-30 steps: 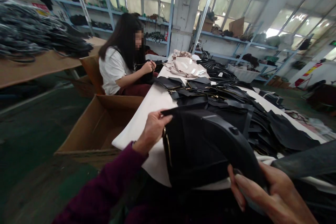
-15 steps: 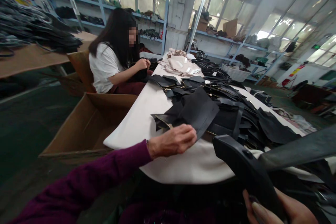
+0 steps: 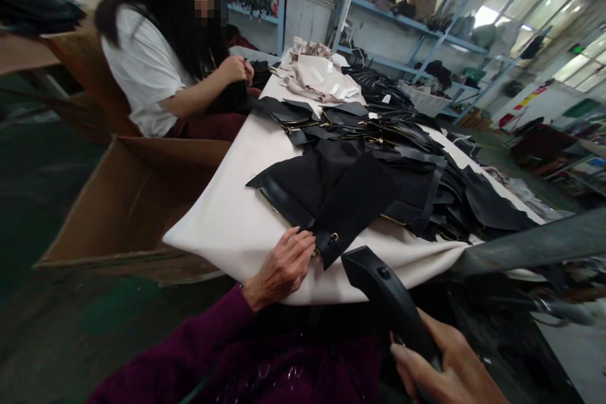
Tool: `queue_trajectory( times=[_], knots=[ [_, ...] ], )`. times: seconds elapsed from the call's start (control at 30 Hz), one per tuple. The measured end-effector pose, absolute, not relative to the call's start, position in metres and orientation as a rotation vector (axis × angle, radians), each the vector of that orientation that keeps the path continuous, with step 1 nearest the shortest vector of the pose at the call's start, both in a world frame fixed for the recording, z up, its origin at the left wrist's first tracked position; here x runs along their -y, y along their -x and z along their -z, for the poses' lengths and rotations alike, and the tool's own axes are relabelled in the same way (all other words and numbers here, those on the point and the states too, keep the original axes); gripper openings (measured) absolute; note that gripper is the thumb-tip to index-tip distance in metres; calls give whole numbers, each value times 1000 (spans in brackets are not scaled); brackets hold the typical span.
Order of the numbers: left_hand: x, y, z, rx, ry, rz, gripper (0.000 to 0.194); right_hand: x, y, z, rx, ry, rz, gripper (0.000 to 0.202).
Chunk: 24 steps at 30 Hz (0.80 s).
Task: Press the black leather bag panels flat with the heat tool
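**Laying a black panel flat on the bench while the tool waits**

Nearest, the right hand (image 3: 445, 369) is gripping the handle of a black plastic hand tool (image 3: 386, 293), fingers clamped round its lower end; the tool's head is pointing up and away toward the bench edge, near the panel but not touching it. Just beyond, the left hand (image 3: 283, 267), in a purple sleeve, is pressing on the near edge of a black leather-like cut panel with a gold metal trim (image 3: 326, 192), fingers together and resting beside a small metal fitting. The panel is lying flat on the white-covered bench (image 3: 227, 221), near its front edge, left of the big heap of black cut pieces (image 3: 426, 183).

Judging by this, the positioning step is in hand: the panel is being steadied. The next move probably calls for bringing the tool's head to the panel while the left hand keeps it from sliding.

Farther left, an open brown cardboard box (image 3: 127, 202) is standing on the floor, and a co-worker in a white shirt (image 3: 142, 69) is handling dark material at the far end.
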<state>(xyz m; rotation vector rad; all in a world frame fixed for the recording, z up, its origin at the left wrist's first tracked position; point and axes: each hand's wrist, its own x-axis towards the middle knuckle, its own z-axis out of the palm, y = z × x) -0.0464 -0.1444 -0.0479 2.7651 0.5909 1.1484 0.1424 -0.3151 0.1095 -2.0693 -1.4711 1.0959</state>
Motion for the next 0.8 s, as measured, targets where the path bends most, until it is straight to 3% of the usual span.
queue_trajectory(
  times=[0.27,0.53,0.8],
  knots=[
    [140,44,56,-610,-2710,-1180,38,283,-131,-79,1415,1985,-1253,16],
    [141,44,55,-643,-2685,-1204,36,295,-163,-103,1343,2212,-944,32],
    [141,43,55,-631,-2681,-1217,38,282,-140,-86,1391,2064,-1159,14]
  ],
)
